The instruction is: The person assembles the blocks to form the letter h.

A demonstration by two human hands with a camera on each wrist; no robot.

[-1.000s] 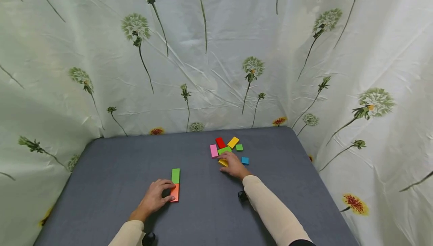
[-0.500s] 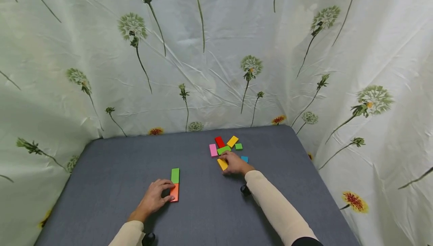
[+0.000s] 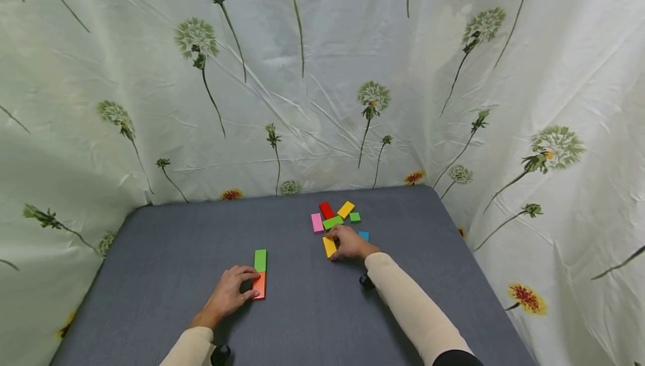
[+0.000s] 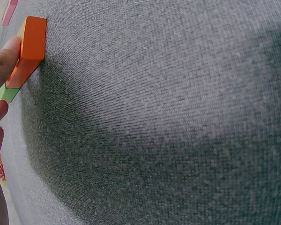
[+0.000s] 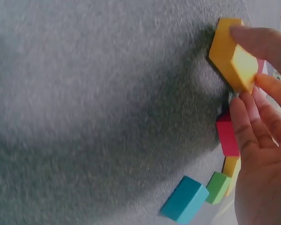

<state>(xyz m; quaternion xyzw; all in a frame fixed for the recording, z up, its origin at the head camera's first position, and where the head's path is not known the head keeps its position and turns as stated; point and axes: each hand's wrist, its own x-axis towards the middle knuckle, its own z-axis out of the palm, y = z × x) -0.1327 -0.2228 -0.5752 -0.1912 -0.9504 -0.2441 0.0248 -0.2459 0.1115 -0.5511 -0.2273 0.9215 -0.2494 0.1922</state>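
Observation:
On the dark grey table, my left hand [image 3: 228,293] holds an orange block [image 3: 260,286], thumb at its near end and fingertips toward its far end. A light green block [image 3: 260,261] lies end to end with it, on the far side. In the left wrist view my thumb presses the orange block [image 4: 33,40]. My right hand [image 3: 350,243] pinches a yellow block [image 3: 329,247] between thumb and fingers, at the near side of a loose group of blocks. The right wrist view shows the thumb on one end of this yellow block [image 5: 223,47].
Beyond my right hand lie a pink block [image 3: 316,223], a red block [image 3: 326,210], a second yellow block [image 3: 346,209], a green block [image 3: 332,223] and a small green block [image 3: 355,217]. A blue block [image 3: 364,236] lies beside that hand. A flowered curtain [image 3: 312,103] hangs behind the table.
My right hand has turned the yellow block from a slanted position to one nearly in line with the table's depth, slightly nearer me. My left hand stays on the orange block.

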